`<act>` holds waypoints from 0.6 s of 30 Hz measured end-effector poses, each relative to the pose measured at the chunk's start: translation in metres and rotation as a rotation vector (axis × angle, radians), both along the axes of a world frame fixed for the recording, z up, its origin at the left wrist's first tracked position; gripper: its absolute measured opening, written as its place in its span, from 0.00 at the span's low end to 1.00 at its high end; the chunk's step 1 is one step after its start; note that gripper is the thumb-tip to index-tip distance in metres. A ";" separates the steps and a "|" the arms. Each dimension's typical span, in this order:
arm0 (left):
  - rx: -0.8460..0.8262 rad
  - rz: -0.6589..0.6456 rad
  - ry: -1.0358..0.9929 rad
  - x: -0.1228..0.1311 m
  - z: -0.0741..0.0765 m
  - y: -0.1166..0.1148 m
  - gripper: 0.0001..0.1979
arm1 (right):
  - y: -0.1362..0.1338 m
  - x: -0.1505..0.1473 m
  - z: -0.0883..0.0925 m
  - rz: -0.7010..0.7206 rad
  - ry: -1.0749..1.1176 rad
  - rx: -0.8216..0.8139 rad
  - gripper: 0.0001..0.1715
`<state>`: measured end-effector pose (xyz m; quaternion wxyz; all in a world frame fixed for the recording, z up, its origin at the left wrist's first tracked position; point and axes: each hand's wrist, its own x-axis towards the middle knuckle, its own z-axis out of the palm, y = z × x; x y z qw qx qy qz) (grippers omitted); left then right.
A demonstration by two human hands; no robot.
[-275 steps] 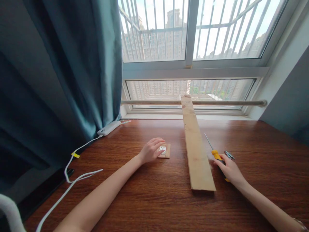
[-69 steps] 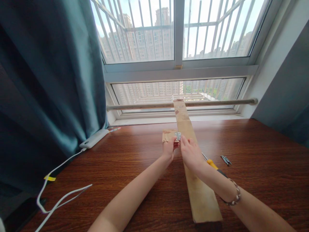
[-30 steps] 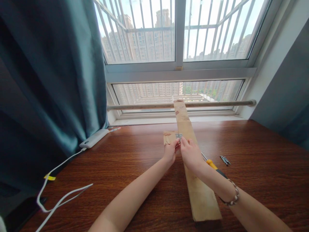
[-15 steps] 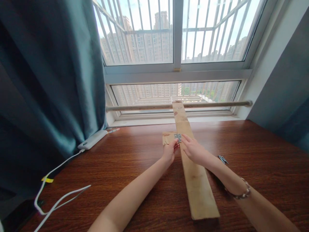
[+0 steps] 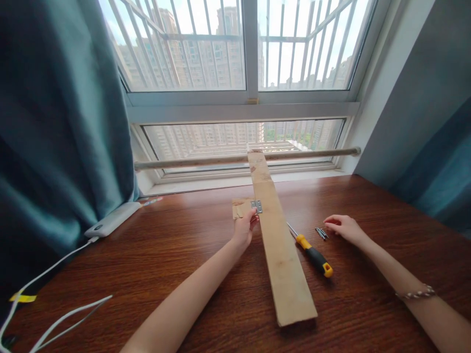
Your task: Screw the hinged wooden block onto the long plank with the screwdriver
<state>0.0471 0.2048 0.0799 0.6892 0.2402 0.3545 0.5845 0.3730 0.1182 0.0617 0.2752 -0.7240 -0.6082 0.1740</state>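
A small metal hinge (image 5: 256,206) lies across the long wooden board (image 5: 283,255) and a short wooden piece (image 5: 240,208) at the board's left side. My left hand (image 5: 246,227) is closed at the hinge, with its thumb on the lower edge; the other fingers are partly hidden beside the board. Over to the right, my right hand (image 5: 344,227) is low over the table, fingers apart and pointing at a small pile of screws (image 5: 321,233). Between the board and the pile is a screwdriver (image 5: 312,255) with a yellow and black handle, its shaft tip hidden by the board.
The brown wooden table (image 5: 176,264) reaches to the window sill. A white power strip (image 5: 112,219) with a white cable (image 5: 47,272) lies at the left by the blue curtain (image 5: 66,122). A horizontal rail (image 5: 206,162) crosses in front of the window, behind the board's far end.
My right hand has left the hinge and board and moved right, to beside the screws. The screwdriver is now uncovered. My left hand stays at the hinge. The view has shifted slightly right.
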 end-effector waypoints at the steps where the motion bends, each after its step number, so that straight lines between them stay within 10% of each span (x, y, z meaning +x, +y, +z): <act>1: 0.000 0.001 0.002 0.000 0.000 0.000 0.08 | -0.001 0.000 -0.002 0.010 0.010 -0.013 0.15; 18: -0.004 -0.004 -0.027 0.000 0.001 -0.002 0.06 | -0.004 -0.005 -0.013 0.083 0.009 -0.012 0.18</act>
